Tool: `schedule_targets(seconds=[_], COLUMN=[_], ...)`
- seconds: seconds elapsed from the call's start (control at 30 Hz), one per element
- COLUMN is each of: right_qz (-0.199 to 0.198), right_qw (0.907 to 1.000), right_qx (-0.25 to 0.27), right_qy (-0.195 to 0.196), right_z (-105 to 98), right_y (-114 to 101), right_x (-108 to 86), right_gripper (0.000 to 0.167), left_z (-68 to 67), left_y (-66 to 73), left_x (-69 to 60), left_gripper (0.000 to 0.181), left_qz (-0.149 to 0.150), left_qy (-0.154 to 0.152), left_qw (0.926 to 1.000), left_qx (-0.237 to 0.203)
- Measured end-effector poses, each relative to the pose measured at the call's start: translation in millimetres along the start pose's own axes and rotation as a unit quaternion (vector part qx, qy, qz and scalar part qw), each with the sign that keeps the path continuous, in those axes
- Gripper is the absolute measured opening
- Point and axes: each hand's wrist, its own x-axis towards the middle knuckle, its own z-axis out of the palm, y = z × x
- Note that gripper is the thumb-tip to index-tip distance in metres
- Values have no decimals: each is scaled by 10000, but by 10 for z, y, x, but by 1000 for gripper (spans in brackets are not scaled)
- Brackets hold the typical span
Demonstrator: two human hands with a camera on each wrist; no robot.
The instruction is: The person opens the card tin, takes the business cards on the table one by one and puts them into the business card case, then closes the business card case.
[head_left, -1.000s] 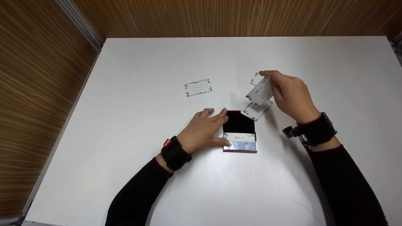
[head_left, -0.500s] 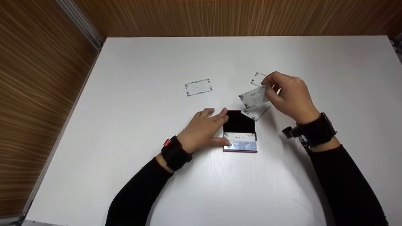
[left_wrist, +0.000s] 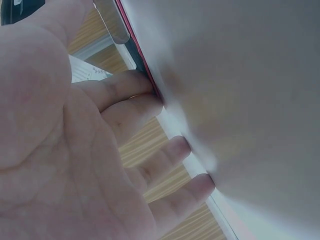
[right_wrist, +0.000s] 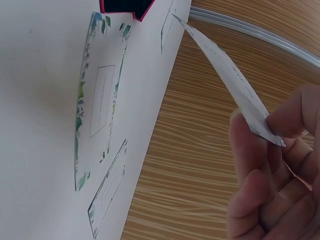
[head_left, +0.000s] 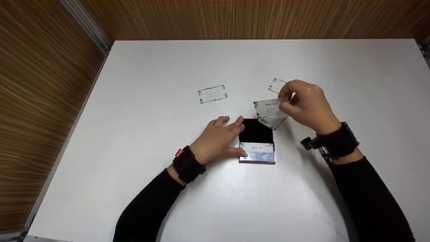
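My left hand [head_left: 216, 139] rests on the left side of an open business card case [head_left: 253, 132]. Its thumb presses the shiny lower half, where a white business card [head_left: 248, 147] shows inside. In the left wrist view the fingers stretch out fairly straight, two touching the case's red edge [left_wrist: 135, 42] and two the tabletop. Between thumb and fingers, my right hand [head_left: 307, 104] pinches another leaf-bordered business card [head_left: 267, 107] above and right of the case. The right wrist view shows that held card [right_wrist: 230, 80] slightly bent, raised off the table.
Under the held card lies a business card [head_left: 274, 125], partly covered, at the lid's upper right corner. Another card [head_left: 275, 85] lies behind the right hand, and one [head_left: 212, 94] farther left. Wood-grain panels [head_left: 215, 18] border the white table [head_left: 151, 74] at the back and left.
The right hand has shifted slightly toward me and its fingers have curled closer round the card. The held card has turned more level and moved down-left. The left hand stays put.
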Motion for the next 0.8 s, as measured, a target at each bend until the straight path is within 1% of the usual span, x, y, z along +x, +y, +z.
schedule_targets(seconds=[0.1,0.2,0.33,0.47,0.67,0.8], right_qz=[17,63,125,178,367,468], right_qw=[10000,9996,9980,9951,9867,9763], right_qx=[34,153,225,241,599,913], right_qy=[-75,-232,-572,-941,-1468,-1903], right_z=[11,19,22,15,8,3], right_y=[-2,-14,-44,-68,-94,-116], right_x=[-6,-11,-24,-31,-24,-32], right_gripper=[14,13,14,15,18,20], left_z=[4,6,4,4,7,5], left_y=[2,5,5,0,-3,-3], left_x=[0,1,-3,-8,-12,-12], left_gripper=[88,89,90,88,88,87], left_qz=[-20,-50,-57,0,20,12], left_qy=[-27,-60,-81,-12,28,21], left_qw=[10000,9999,9999,10000,10000,10000], left_qx=[-38,-67,-118,-97,-27,-17])
